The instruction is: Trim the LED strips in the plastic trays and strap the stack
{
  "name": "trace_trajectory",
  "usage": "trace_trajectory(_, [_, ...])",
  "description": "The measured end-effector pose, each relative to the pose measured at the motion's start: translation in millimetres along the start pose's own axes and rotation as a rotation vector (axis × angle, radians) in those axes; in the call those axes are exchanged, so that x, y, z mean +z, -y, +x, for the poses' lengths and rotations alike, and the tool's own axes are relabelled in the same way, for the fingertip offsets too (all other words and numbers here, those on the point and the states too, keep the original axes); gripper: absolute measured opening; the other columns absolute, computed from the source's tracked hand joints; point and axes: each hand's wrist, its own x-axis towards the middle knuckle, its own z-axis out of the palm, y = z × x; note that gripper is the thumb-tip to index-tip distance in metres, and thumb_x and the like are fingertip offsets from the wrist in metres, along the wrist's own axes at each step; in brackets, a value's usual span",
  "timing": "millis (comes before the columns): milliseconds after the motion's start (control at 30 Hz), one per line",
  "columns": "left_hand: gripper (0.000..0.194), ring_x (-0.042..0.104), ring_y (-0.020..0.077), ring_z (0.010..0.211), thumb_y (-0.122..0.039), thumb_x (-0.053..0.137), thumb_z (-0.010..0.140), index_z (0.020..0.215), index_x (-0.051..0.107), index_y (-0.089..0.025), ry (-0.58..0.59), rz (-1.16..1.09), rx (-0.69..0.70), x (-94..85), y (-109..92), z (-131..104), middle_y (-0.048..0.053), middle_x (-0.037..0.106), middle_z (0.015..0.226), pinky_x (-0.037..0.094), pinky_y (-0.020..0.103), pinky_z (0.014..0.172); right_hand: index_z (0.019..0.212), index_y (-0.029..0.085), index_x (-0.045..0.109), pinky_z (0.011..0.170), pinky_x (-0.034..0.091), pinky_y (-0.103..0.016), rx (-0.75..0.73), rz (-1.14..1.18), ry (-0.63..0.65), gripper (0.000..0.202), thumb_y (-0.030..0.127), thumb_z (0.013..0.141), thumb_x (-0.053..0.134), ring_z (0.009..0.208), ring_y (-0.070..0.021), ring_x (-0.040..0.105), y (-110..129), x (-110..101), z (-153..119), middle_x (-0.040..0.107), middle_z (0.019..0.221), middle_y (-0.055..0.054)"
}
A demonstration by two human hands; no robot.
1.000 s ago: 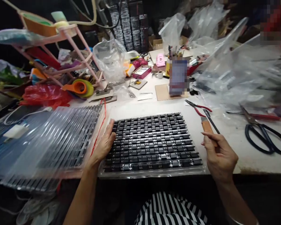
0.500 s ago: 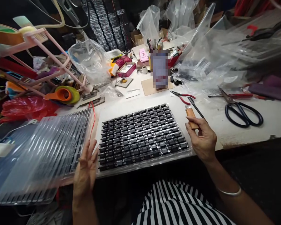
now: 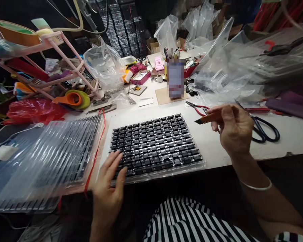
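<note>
My right hand point(image 3: 236, 136) grips an orange-handled utility knife point(image 3: 212, 116), raised over the table's right side with its dark blade tip pointing left. In front of me lies a clear plastic tray point(image 3: 166, 173) filled with rows of black circuit strips point(image 3: 154, 144). My left hand point(image 3: 107, 191) has its fingers apart at the tray's near left corner. Its fingertips lie over the ends of the nearest strips; whether they press on them I cannot tell.
Stacked clear trays point(image 3: 53, 158) stand on the left beside a red cord point(image 3: 97, 158). Red-handled pliers point(image 3: 199, 109) and dark-handled scissors point(image 3: 269, 129) lie partly behind my right hand. A pink rack point(image 3: 68, 62) and plastic bags point(image 3: 103, 64) fill the back left.
My left hand has moved right, from beside the tray onto its near left corner. My right hand has risen and turned, swinging the knife from upright to pointing left.
</note>
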Motion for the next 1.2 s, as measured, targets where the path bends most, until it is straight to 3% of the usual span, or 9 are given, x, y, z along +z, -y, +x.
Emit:
trace_trajectory(67, [0.036,0.045,0.0244,0.127,-0.025,0.052,0.090,0.126,0.055,-0.031,0.075,0.001,0.149,20.6,-21.7,11.7,0.002,0.056,0.128,0.036,0.046,0.109,0.087,0.020,0.056,0.042,0.037,-0.025,0.096,0.164,0.223,0.031,0.049,0.091,0.045,0.052,-0.0107,0.055,1.9,11.7,27.6,0.066,0.080,-0.005])
trace_trajectory(167, [0.035,0.044,0.0268,0.127,-0.029,0.052,0.090,0.125,0.054,-0.026,0.192,0.050,0.305,55.6,-48.4,28.7,0.007,0.058,0.124,0.039,0.047,0.104,0.091,0.020,0.052,0.044,0.040,-0.024,0.177,0.288,0.490,0.029,0.048,0.085,0.056,0.051,-0.0089,0.054,-4.4,33.3,60.1,0.067,0.080,-0.004])
trace_trajectory(300, [0.044,0.043,0.0323,0.127,-0.044,0.048,0.091,0.125,0.054,-0.017,0.319,0.184,0.363,96.5,-66.7,46.8,0.014,0.056,0.126,0.037,0.054,0.103,0.119,0.019,0.046,0.046,0.044,-0.023,0.218,0.384,0.564,0.050,0.038,0.078,0.068,0.050,-0.0067,0.052,-20.0,50.2,68.6,0.067,0.085,-0.002])
trace_trajectory(433, [0.055,0.042,0.0336,0.125,-0.051,0.043,0.090,0.127,0.052,-0.012,0.350,0.267,0.347,118.5,-70.7,53.5,0.016,0.055,0.128,0.034,0.055,0.103,0.137,0.021,0.029,0.043,0.047,-0.024,0.315,0.413,0.634,0.071,0.041,0.079,0.066,0.048,-0.0102,0.056,-31.9,47.5,54.0,0.064,0.073,0.002])
trace_trajectory(700, [0.056,0.042,0.0328,0.125,-0.055,0.041,0.090,0.126,0.053,-0.014,0.362,0.275,0.377,127.3,-69.9,51.8,0.014,0.057,0.127,0.030,0.055,0.104,0.117,0.024,0.043,0.037,0.044,-0.021,0.322,0.267,0.695,0.049,0.047,0.079,0.064,0.043,-0.0098,0.055,-43.6,49.0,42.8,0.060,0.065,0.005])
trace_trajectory(1067, [0.055,0.043,0.0307,0.126,-0.054,0.037,0.092,0.124,0.054,-0.013,0.330,0.327,0.407,126.5,-70.3,51.2,0.011,0.059,0.125,0.031,0.053,0.104,0.116,0.021,0.045,0.036,0.041,-0.019,0.283,0.159,0.707,0.048,0.046,0.080,0.064,0.044,-0.0095,0.054,-48.2,52.5,39.9,0.059,0.062,0.004])
trace_trajectory(1200, [0.056,0.043,0.0312,0.126,-0.055,0.037,0.091,0.123,0.055,-0.012,0.327,0.349,0.421,128.2,-70.5,51.9,0.011,0.059,0.125,0.031,0.054,0.104,0.107,0.023,0.044,0.034,0.038,-0.018,0.288,0.195,0.697,0.044,0.044,0.076,0.068,0.045,-0.0091,0.054,-46.8,56.2,38.0,0.053,0.062,0.007])
